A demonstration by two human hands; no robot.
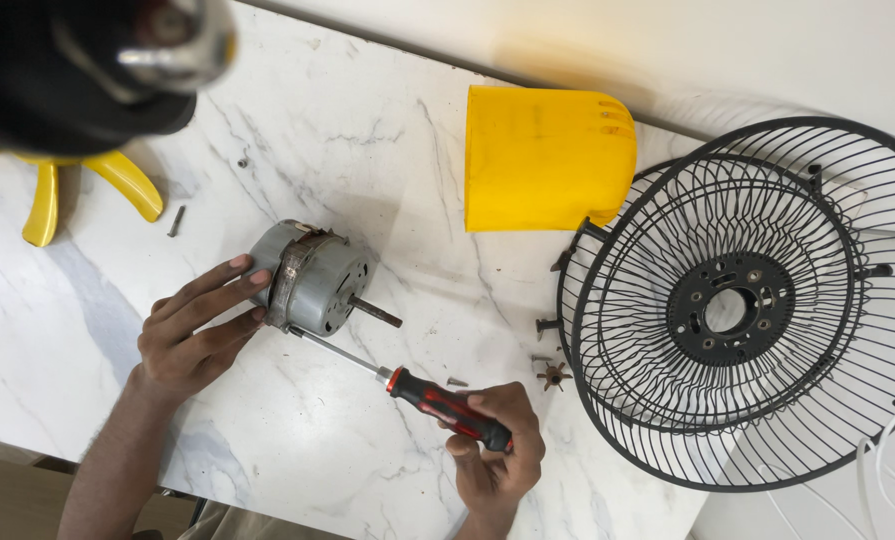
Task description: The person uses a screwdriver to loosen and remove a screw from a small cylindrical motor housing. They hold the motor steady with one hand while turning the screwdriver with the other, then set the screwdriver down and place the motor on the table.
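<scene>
Two hands: left (192,335) grips motor (312,280) | right (497,450) grips screwdriver (427,395) | grilles (737,310) beside

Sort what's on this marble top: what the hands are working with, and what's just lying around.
In hand:
left hand steadying the grey motor
right hand gripping the red-and-black screwdriver, tip at the motor

Lying about:
yellow cover
black wire fan guards
loose screws
yellow fan blades
</scene>
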